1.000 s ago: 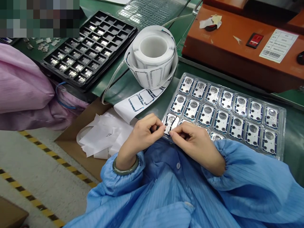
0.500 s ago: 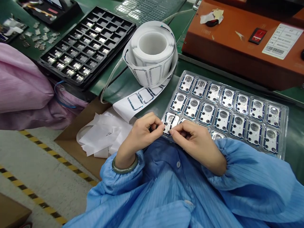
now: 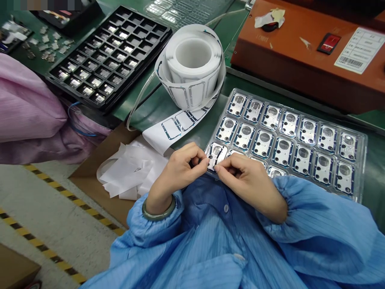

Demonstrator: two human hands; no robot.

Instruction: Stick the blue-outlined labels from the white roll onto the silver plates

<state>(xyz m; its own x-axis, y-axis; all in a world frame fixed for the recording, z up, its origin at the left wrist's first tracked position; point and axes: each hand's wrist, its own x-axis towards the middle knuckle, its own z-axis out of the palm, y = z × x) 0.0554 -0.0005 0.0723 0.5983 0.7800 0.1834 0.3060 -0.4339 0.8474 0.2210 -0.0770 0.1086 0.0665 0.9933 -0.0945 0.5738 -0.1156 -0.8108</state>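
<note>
Both hands meet over the near left corner of a clear plastic tray (image 3: 364,160) with rounded pockets, and here's the fine work: a thin dark frame-shaped strip (image 3: 221,153), bowed a little, stands over a silver rectangular metal plate (image 3: 215,151) in that corner pocket. The left hand (image 3: 184,165), thumb and forefinger together, pinches it on one side; the right hand (image 3: 249,180) has its fingers nipped in on the other, tips nearly meeting. Further along the tray, rows of silver plates wear dark blue borders. Just beyond, on the green table (image 3: 141,125), sits a big white paper roll (image 3: 195,71), its loose tail carrying more dark frames and hanging over crumpled white backing paper (image 3: 128,170) in a brown cardboard box (image 3: 90,170).
</note>
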